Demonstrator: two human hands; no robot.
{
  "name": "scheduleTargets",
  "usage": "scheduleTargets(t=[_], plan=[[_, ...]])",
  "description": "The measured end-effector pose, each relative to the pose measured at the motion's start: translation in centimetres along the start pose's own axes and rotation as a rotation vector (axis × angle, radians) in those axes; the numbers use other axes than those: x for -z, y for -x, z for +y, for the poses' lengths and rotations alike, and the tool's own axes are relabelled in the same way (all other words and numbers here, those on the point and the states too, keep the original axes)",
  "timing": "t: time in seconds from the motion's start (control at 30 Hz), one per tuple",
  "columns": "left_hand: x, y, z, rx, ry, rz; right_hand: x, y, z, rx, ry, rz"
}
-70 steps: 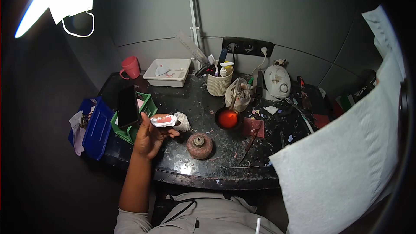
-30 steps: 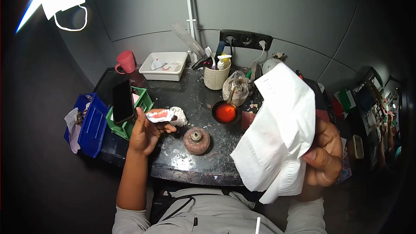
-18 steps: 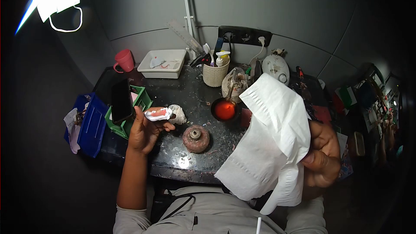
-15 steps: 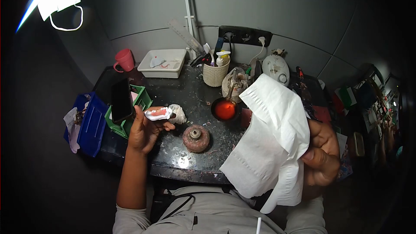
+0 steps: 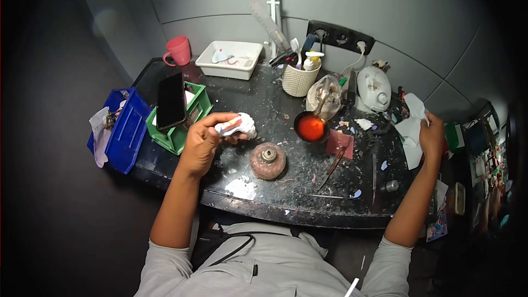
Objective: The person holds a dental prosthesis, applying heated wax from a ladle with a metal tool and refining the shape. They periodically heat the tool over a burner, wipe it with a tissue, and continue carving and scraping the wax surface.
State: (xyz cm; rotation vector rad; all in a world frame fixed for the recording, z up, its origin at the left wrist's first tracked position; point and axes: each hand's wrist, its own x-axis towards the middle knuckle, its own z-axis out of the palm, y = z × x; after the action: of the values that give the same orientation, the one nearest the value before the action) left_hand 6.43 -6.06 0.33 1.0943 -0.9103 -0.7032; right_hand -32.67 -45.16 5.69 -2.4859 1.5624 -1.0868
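My left hand (image 5: 201, 146) is closed around a small white piece with a pink strip (image 5: 230, 126), perhaps a dental piece. Just behind it a white plaster-like lump (image 5: 248, 125) lies on the table. To the right of this hand stands a pinkish round burner (image 5: 268, 161) with a metal top. Over at the table's right side, my right hand (image 5: 433, 132) grips a white paper towel (image 5: 410, 126), which hangs down beside the fingers.
A small pan of red stuff (image 5: 311, 127) sits near a pink sheet (image 5: 340, 144) and a thin tool (image 5: 331, 170). A phone (image 5: 171, 100) leans on a green bin (image 5: 202, 96), beside a blue bin (image 5: 125, 132). Behind are a white tray (image 5: 246, 71), pink mug (image 5: 179, 50) and woven pot (image 5: 300, 81).
My right hand has carried the paper towel from close in front of me out to the table's right side. My left hand has turned the white-and-pink piece. The view has shifted.
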Motion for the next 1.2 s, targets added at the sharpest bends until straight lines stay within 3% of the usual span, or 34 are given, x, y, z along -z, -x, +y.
scheduleTargets(t=[0.13, 0.23, 0.4, 0.93, 1.2], plan=[[-0.8, 0.0, 0.0, -0.082, -0.056, -0.071, -1.8, 0.0, 2.6, -0.077, 0.063, -0.254], [-1.2, 0.1, 0.1, -0.098, -0.234, -0.114, -2.0, 0.1, 3.3, -0.037, 0.058, -0.193], [-1.7, 0.2, 0.3, -0.189, -0.443, -0.202, -3.2, -0.2, 5.7, -0.052, -0.045, -0.269], [-2.6, 0.1, -0.2, -0.309, -0.610, -0.314, -3.6, 0.2, 5.8, -0.100, -0.125, -0.325], [-3.1, 0.1, -0.1, -0.282, -0.472, -0.262, -3.4, 0.2, 5.7, -0.123, -0.152, -0.342]])
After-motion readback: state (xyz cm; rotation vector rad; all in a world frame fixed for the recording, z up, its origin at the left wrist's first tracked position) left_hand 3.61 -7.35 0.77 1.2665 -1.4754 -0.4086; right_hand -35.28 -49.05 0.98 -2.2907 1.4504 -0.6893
